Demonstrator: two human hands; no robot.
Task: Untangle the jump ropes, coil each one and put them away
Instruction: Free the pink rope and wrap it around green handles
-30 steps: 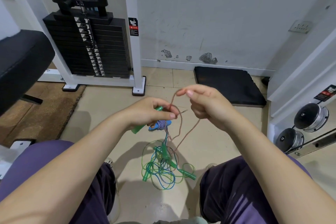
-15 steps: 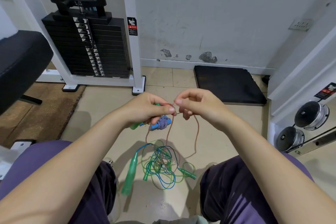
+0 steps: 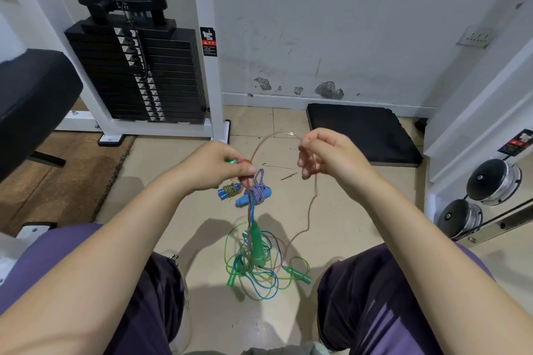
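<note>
Jump ropes, thin green and blue plastic cords with green handles, lie in a tangle on the beige tiled floor between the person's knees. From it a thin pinkish-brown cord rises to the right hand, which pinches it, and arcs over to the left hand, clenched around bunched cords and a green handle. Behind stands a black weight stack.

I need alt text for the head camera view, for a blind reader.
Seated person's left hand and right hand pinch a thin pinkish-brown jump rope, arched between them. A tangle of green and blue jump ropes hangs to the tiled floor below.
</note>
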